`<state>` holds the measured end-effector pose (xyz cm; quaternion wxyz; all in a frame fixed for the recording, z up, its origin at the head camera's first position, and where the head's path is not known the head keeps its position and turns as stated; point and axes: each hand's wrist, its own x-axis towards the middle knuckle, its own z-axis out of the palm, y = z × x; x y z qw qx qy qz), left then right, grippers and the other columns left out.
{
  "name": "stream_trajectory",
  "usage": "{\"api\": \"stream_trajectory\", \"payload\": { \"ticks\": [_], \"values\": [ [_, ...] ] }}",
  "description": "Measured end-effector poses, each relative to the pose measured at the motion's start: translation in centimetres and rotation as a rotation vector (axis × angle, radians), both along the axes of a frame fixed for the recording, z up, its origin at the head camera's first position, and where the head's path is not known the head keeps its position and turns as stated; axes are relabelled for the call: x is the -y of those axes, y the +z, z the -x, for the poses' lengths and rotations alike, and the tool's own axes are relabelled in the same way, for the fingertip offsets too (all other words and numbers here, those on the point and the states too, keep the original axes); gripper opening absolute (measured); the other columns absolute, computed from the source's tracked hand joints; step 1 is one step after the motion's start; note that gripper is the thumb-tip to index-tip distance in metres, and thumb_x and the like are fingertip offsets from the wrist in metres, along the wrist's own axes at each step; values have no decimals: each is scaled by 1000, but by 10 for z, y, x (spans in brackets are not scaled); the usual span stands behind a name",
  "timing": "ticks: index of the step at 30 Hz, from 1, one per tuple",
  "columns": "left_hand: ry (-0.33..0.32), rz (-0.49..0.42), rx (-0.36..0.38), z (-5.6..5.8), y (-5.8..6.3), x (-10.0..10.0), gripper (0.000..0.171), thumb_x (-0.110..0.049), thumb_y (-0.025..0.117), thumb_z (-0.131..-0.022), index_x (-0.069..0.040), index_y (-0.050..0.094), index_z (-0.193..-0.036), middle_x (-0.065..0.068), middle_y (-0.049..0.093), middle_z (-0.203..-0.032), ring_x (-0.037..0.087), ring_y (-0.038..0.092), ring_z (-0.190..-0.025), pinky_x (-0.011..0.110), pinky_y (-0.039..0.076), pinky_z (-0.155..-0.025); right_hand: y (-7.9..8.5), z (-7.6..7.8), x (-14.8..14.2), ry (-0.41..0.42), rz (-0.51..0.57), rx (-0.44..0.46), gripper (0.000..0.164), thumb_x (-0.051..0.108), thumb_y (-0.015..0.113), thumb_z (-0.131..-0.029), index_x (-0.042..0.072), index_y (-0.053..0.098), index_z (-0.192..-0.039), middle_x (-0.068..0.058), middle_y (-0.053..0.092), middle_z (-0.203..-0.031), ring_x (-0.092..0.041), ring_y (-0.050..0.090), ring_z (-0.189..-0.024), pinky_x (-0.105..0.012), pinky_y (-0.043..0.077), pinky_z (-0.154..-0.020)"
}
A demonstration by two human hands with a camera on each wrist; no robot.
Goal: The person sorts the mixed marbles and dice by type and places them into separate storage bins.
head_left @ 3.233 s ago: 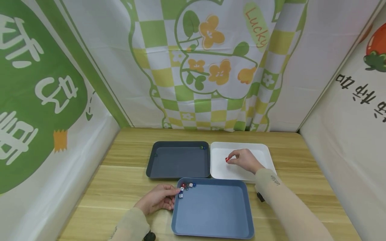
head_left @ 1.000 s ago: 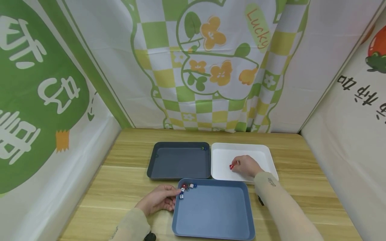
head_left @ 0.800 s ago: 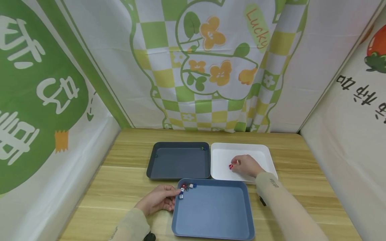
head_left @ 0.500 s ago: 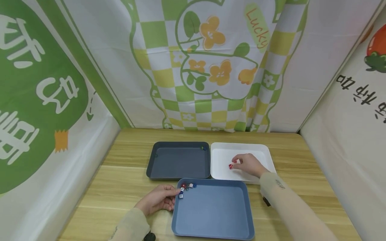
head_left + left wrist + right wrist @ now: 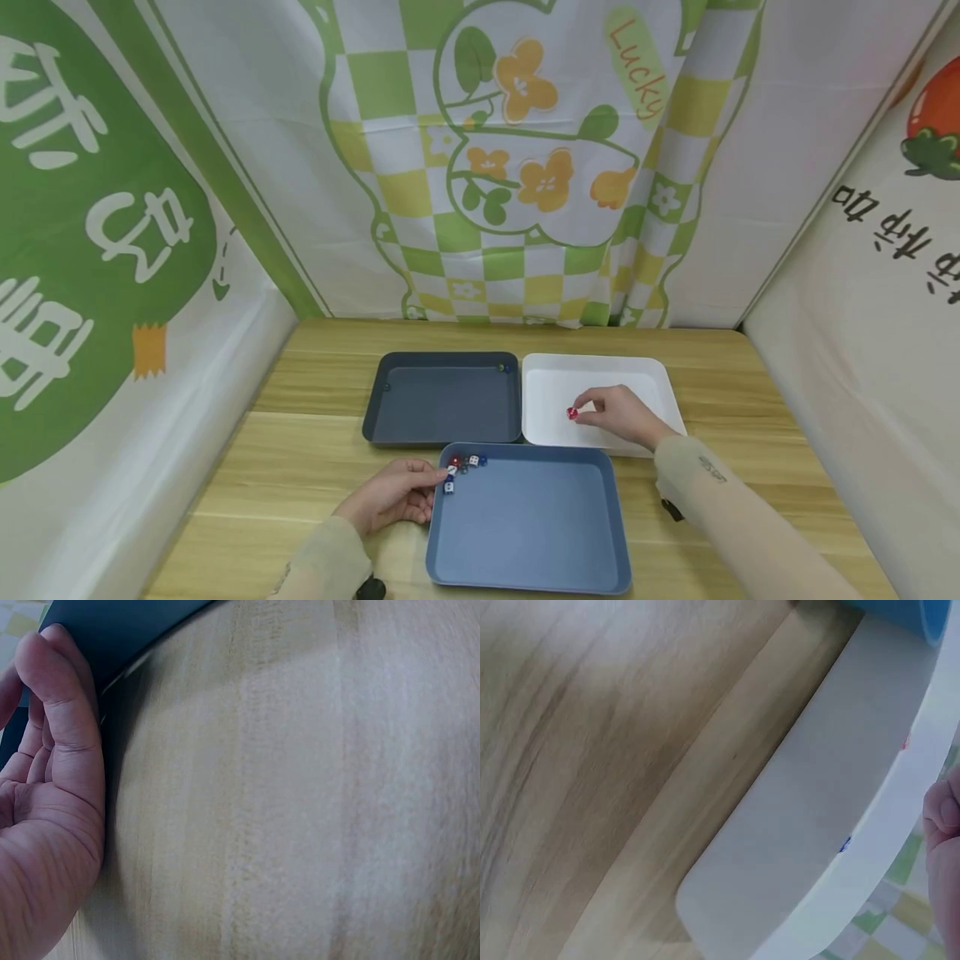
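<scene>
My right hand [image 5: 618, 410] is over the white tray [image 5: 652, 375]. Its thumb and index finger pinch a small red die [image 5: 572, 412] at their tips. At the front, my left hand [image 5: 393, 496] grips the left rim of the blue tray [image 5: 532, 533], thumb on the edge and the other fingers loosely curled outside it. Right by that thumb, several small dice, white [image 5: 474, 460], red [image 5: 454, 461] and blue, lie in the blue tray's back left corner. The left wrist view has the left hand [image 5: 64, 750] against the tray's side.
A dark grey tray [image 5: 442, 408] sits to the left of the white one, with small dark and greenish pieces [image 5: 502, 367] in its back right corner. All three trays stand close together on the wooden table [image 5: 300, 417]. Printed curtains [image 5: 540, 283] surround it.
The right hand was lower around two red dice a second ago; half a second ago both still showed. Now one shows, at the fingertips. The left hand keeps its place on the blue tray.
</scene>
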<state>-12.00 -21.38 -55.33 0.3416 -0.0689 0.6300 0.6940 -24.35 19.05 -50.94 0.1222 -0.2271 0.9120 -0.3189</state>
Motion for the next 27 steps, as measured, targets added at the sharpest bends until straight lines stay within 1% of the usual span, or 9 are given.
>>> {"api": "stream_trajectory", "payload": {
  "ticks": [7, 10, 14, 15, 16, 17, 20, 24, 27],
  "values": [
    [-1, -13, 7, 1, -1, 1, 26, -31, 71, -97, -8, 62, -87, 2, 62, -71, 10, 61, -56, 24, 55, -54, 9, -9, 19, 62, 43, -22, 29, 24, 77, -93, 10, 75, -118, 4, 61, -76, -12, 48, -68, -26, 43, -61],
    [0, -19, 3, 0, -1, 1, 26, -31, 70, -98, -9, 62, -87, 2, 62, -72, 10, 61, -56, 24, 55, -55, 13, -14, 31, 100, 61, -17, 32, 25, 77, -93, 9, 74, -121, 5, 53, -67, -9, 45, -62, -25, 41, -58],
    [0, -19, -3, 0, -1, 2, 26, -30, 70, -98, -9, 61, -86, 3, 62, -73, 10, 61, -57, 24, 56, -55, 17, -20, 49, 170, 67, -41, 32, 24, 77, -93, 10, 74, -122, 8, 45, -61, -5, 38, -56, -24, 38, -56],
    [-1, -19, -4, 0, -1, 2, 26, -30, 70, -98, -9, 61, -86, 3, 62, -73, 10, 61, -57, 24, 56, -56, 18, -22, 53, 189, 63, -55, 32, 24, 77, -94, 10, 74, -122, 9, 45, -60, -5, 37, -55, -25, 38, -56],
    [-1, -20, -6, 0, -1, 2, 26, -30, 70, -98, -9, 62, -86, 3, 62, -73, 10, 61, -57, 24, 56, -56, 18, -23, 58, 204, 56, -68, 32, 25, 76, -94, 11, 74, -122, 10, 45, -59, -4, 37, -54, -27, 37, -59],
    [-2, -20, -6, 0, -1, 2, 26, -30, 70, -98, -9, 62, -86, 3, 62, -73, 10, 61, -57, 24, 56, -56, 19, -25, 62, 221, 50, -76, 32, 25, 76, -94, 11, 74, -123, 11, 46, -59, -3, 38, -54, -27, 37, -59],
    [-2, -21, -9, 0, -1, 2, 26, -30, 70, -98, -9, 62, -86, 3, 62, -74, 10, 60, -58, 25, 56, -57, 19, -28, 74, 271, 39, -80, 34, 27, 75, -95, 12, 73, -125, 11, 49, -58, -2, 39, -54, -26, 37, -59],
    [-3, -25, -12, 0, -1, 3, 25, -29, 69, -99, -9, 62, -86, 3, 62, -74, 10, 60, -58, 25, 56, -57, 18, -34, 89, 333, 42, -52, 37, 26, 73, -96, 10, 71, -129, 7, 64, -71, -1, 44, -59, -22, 42, -60],
    [-2, -26, -11, -1, -1, 3, 25, -29, 69, -99, -9, 62, -86, 3, 62, -74, 10, 60, -58, 25, 56, -57, 15, -36, 99, 374, 54, -38, 38, 26, 74, -96, 8, 70, -130, 0, 74, -92, -1, 50, -63, -22, 47, -64]
  ]
}}
